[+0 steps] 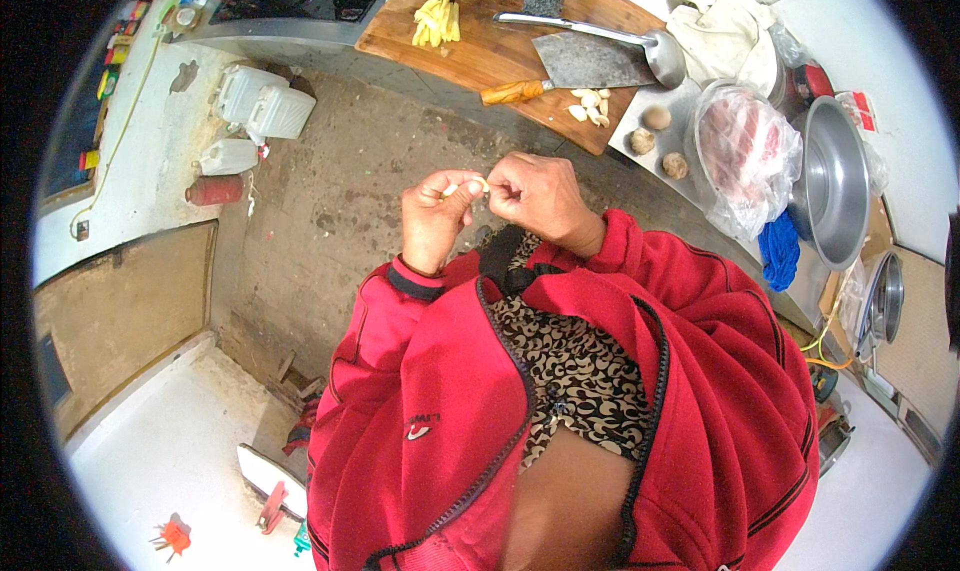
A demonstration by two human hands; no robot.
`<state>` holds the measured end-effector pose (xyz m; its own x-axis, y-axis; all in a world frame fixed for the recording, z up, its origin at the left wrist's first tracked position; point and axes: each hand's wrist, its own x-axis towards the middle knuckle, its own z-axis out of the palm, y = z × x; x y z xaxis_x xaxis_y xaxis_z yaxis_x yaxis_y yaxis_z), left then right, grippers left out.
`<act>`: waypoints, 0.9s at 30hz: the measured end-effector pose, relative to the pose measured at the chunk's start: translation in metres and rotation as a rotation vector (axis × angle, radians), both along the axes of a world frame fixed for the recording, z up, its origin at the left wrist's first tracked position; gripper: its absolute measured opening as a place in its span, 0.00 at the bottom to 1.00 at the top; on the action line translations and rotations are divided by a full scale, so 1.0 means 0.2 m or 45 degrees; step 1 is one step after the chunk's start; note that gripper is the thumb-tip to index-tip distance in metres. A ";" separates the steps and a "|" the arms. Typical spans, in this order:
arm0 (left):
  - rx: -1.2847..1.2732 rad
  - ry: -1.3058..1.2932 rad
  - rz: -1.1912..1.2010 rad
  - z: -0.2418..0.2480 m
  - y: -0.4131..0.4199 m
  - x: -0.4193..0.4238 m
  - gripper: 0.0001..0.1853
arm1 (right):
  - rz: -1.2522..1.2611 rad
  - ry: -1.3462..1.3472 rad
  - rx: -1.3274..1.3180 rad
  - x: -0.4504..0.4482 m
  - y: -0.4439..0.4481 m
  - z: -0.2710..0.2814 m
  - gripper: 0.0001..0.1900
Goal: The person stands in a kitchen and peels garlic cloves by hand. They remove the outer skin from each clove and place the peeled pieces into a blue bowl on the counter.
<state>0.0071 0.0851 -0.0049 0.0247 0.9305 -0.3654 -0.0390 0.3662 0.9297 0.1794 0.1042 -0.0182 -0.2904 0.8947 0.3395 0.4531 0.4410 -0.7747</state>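
Note:
My left hand (439, 215) pinches a small pale piece, probably a garlic clove (480, 184), between thumb and fingers. Against its other side are the curled fingers of my right hand (534, 196). Both hands are over the floor, before the wooden cutting board (472, 53). On the board lie peeled garlic cloves (590, 107), a cleaver (592, 61) with a wooden handle, a metal ladle (664, 57) resting partly over the blade, a pile of yellowish sliced pieces (436, 20) and a grey scouring pad (543, 1).
Right of the board are garlic bulbs (642, 141), an egg-like round thing (657, 117), meat in a plastic bag (742, 140), a steel basin (829, 185), a blue cloth (780, 250) and a whitish cloth (720, 38). Plastic jugs (281, 111) stand by the left wall.

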 end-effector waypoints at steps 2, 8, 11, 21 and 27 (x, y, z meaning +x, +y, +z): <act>-0.031 -0.005 -0.003 0.01 0.00 0.00 0.05 | -0.012 -0.025 0.019 0.00 0.00 0.00 0.06; -0.051 -0.025 -0.034 0.00 0.00 0.01 0.05 | -0.039 -0.067 0.040 0.00 0.00 -0.01 0.07; -0.032 -0.059 -0.034 -0.01 0.00 0.01 0.05 | -0.062 -0.008 -0.006 0.00 0.01 0.01 0.07; -0.126 -0.521 -0.014 -0.03 0.02 -0.02 0.09 | -0.127 0.241 -0.383 -0.01 0.00 0.00 0.08; -0.163 -0.641 -0.052 -0.02 0.02 -0.01 0.07 | -0.096 0.314 -0.388 -0.01 0.00 0.00 0.07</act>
